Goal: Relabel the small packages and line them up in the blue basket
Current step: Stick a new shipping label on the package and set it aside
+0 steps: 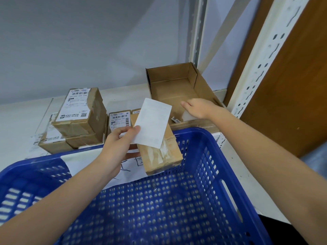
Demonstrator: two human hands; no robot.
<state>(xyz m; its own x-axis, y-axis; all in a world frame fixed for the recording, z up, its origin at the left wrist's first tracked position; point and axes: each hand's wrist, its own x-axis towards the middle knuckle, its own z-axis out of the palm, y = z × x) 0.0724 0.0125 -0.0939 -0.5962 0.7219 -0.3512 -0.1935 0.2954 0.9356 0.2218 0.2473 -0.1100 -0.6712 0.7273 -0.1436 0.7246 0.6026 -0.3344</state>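
The left hand [117,144] pinches a blank label [152,123] above a package [159,152] propped on the basket's [203,138] far rim, likely readying to stick it. The right hand [198,108], fingers relaxed, reaches into the tray [203,85] beyond the basket, probably for another label.

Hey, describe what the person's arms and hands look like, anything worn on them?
Both forearms are bare to the frame's edge; no sleeves, gloves, watch or rings show on the left hand or right hand. Nails look short and unpainted.
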